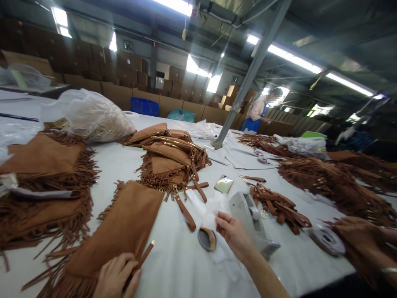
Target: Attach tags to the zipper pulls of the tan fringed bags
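My left hand [117, 275] lies at the bottom edge with its fingers curled on a brown suede fringed bag [120, 231]. A thin brown strap with a gold tip [145, 254] sticks out from under it. My right hand [233, 234] pinches a piece of thin white wrapping paper [212, 209] in the middle of the white table [173, 265]. A small round grey object [206, 239] lies just left of that hand. A grey tape dispenser [252, 221] stands right beside it.
A pile of fringed bags [169, 159], loose brown straps [279, 205], a phone [223, 183] and a plastic bag of filling [96, 116] lie around. A co-worker's hand [356, 231] rests on fringe at the right, near a tape roll [325, 239]. A steel post [245, 87] rises behind; another person stands far back.
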Demonstrator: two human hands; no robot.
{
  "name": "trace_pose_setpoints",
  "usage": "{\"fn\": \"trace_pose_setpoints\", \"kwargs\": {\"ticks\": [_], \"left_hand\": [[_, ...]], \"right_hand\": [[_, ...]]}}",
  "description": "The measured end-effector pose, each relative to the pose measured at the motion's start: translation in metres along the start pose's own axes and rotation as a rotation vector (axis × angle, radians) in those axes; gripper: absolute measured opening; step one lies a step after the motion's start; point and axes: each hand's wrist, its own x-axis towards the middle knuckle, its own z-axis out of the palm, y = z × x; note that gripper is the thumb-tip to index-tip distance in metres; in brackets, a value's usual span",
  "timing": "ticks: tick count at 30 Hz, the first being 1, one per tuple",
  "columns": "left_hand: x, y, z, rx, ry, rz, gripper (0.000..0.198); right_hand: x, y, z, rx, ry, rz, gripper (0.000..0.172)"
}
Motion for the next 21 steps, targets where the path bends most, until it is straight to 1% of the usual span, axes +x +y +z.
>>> {"fn": "trace_pose_setpoints", "kwargs": {"ticks": [2, 3, 5, 7, 10, 11, 13, 14, 16, 19, 21], "left_hand": [[0.005, 0.008, -0.008, -0.051, -0.013, -0.061, 0.02], [0.009, 0.015, -0.013, -0.086, -0.014, -0.106, 0.023], [0.021, 0.034, -0.024, -0.196, -0.025, -0.241, 0.028], [0.036, 0.056, -0.034, -0.413, -0.118, -0.343, 0.033], [0.057, 0.085, -0.043, -0.765, -0.285, -0.419, 0.036], [0.062, 0.092, -0.045, -0.849, -0.299, -0.429, 0.035], [0.067, 0.101, -0.049, -0.929, -0.28, -0.422, 0.03], [0.068, 0.105, -0.051, -0.926, -0.272, -0.4, 0.027], [0.068, 0.109, -0.055, -0.872, -0.299, -0.336, 0.021], [0.068, 0.113, -0.06, -0.835, -0.366, -0.286, 0.021], [0.068, 0.111, -0.062, -0.843, -0.349, -0.305, 0.025]], "right_hand": [[-0.022, 0.004, 0.022, 0.097, -0.083, 0.056, 0.03], [-0.032, 0.006, 0.032, 0.094, -0.111, 0.062, 0.028], [-0.052, 0.01, 0.052, 0.054, -0.177, 0.043, 0.026], [-0.069, 0.012, 0.068, 0.0, -0.259, 0.01, 0.026], [-0.089, 0.013, 0.084, -0.096, -0.386, -0.042, 0.026], [-0.094, 0.012, 0.087, -0.123, -0.435, -0.057, 0.026], [-0.101, 0.01, 0.09, -0.161, -0.531, -0.077, 0.027], [-0.103, 0.009, 0.091, -0.175, -0.576, -0.081, 0.028], [-0.108, 0.007, 0.092, -0.209, -0.631, -0.094, 0.029], [-0.113, 0.008, 0.094, -0.278, -0.603, -0.133, 0.033], [-0.115, 0.013, 0.096, -0.308, -0.552, -0.145, 0.037]]}}
